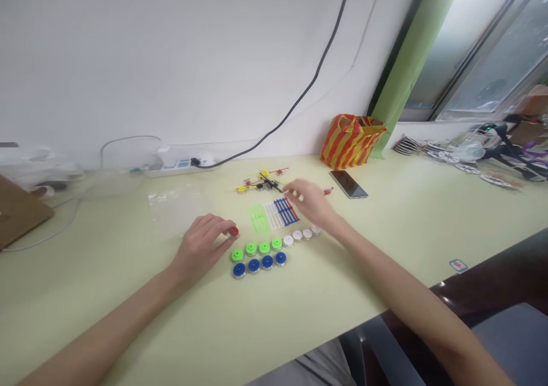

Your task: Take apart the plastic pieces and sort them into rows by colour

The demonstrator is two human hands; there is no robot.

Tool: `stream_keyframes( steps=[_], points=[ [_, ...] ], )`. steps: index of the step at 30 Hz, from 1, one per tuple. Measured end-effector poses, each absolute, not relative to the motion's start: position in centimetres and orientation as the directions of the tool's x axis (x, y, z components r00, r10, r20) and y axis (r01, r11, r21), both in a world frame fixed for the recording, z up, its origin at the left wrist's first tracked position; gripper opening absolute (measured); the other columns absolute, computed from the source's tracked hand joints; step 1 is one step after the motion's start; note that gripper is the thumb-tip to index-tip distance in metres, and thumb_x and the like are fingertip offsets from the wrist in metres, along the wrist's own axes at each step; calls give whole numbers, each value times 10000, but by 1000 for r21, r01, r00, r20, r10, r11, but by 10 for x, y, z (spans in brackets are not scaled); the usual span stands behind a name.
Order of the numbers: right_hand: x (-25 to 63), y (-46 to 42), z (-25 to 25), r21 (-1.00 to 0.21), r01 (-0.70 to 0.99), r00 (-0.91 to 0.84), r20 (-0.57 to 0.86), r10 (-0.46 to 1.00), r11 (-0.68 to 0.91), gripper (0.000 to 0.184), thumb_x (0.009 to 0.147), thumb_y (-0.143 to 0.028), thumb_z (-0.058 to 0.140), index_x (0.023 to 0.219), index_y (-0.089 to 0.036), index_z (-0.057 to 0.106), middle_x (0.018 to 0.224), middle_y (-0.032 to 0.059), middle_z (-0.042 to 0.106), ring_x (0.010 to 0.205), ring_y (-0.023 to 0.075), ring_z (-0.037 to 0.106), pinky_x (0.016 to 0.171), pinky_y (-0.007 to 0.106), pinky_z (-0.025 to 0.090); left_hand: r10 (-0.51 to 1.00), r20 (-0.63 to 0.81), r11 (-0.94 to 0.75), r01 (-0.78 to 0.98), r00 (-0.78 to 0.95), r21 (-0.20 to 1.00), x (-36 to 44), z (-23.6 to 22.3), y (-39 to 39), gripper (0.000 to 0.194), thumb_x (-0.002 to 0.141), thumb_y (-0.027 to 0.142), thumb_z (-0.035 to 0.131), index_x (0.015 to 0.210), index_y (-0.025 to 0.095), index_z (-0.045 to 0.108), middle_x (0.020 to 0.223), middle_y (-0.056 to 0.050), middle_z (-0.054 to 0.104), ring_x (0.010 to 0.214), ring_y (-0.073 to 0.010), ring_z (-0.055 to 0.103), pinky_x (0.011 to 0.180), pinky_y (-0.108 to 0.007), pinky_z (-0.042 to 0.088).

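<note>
My left hand [205,238] is closed in a pinch on a red disc [234,231] at the left end of the rows. My right hand [309,200] reaches over the small sticks with its fingers bent together; what they hold, if anything, is hidden. Its fingertips are close to a black and yellow spoked assembly [266,184]. Between the hands lie green sticks [259,219], white sticks [273,214] and blue sticks [286,212], with red ones at their right. In front are green discs [264,248], white discs [297,236] and blue discs [254,265], several of each.
A clear plastic bag [175,209] lies left of the sticks. A phone [349,184] and a striped bag [353,140] are at the right rear. A power strip [182,166] with a black cable [295,105] is by the wall. Cardboard [19,212] stands far left.
</note>
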State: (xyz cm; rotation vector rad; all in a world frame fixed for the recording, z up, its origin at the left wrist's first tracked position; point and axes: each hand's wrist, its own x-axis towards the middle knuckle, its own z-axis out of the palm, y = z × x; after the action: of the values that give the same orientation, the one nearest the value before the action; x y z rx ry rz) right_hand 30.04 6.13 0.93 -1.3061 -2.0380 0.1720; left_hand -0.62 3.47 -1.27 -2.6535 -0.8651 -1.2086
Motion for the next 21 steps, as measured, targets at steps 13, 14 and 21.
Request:
stream_keyframes(
  steps=[13,14,21],
  points=[
    [224,-4,9,-947,112,-504,206,839,300,170,920,-307,692,943,-170,789,856,44,773,735,142,653,673,262,451,206,804,-894,442,558,-78,8,-5,0,238,904,88,669,1084,221,589,765,-16,707,672,-170,626,623,-303,474],
    [224,-4,8,-965,68,-534,178,826,252,199,917,-337,697,953,-161,784,850,47,770,729,141,654,670,261,460,202,804,-894,440,559,-81,8,-5,0,222,908,107,674,1074,225,586,762,-15,704,662,-168,625,618,-303,477],
    [239,0,24,-906,132,-572,261,777,402,163,940,-327,677,946,-190,766,904,39,754,812,155,650,728,285,466,286,799,-862,507,529,-27,5,-12,1,350,919,280,704,1233,309,553,938,-30,704,797,-210,679,695,-342,538]
  ],
)
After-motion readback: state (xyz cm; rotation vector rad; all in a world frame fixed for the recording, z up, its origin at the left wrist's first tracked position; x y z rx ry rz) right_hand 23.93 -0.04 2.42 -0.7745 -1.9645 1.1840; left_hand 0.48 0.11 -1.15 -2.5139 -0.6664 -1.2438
